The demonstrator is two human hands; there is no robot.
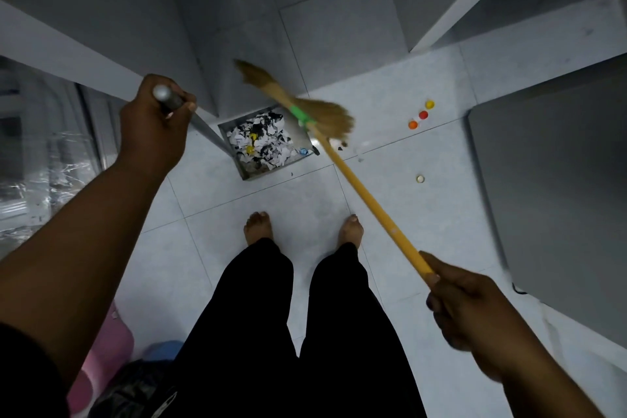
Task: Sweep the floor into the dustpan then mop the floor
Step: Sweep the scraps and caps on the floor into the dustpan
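Pale grey tile floor (pixel 271 200) here. The metal dustpan (pixel 247 170) sits on it just right of the left hand (pixel 152 122), full of paper scraps (pixel 268 142). Way out ahead of the right hand (pixel 468 309), a yellow cap (pixel 430 104), red cap (pixel 423 115) and orange cap (pixel 412 124) lie bunched up. A white cap (pixel 420 178) lies nearer that hand. Both bare feet (pixel 258 227) are planted between the hands.
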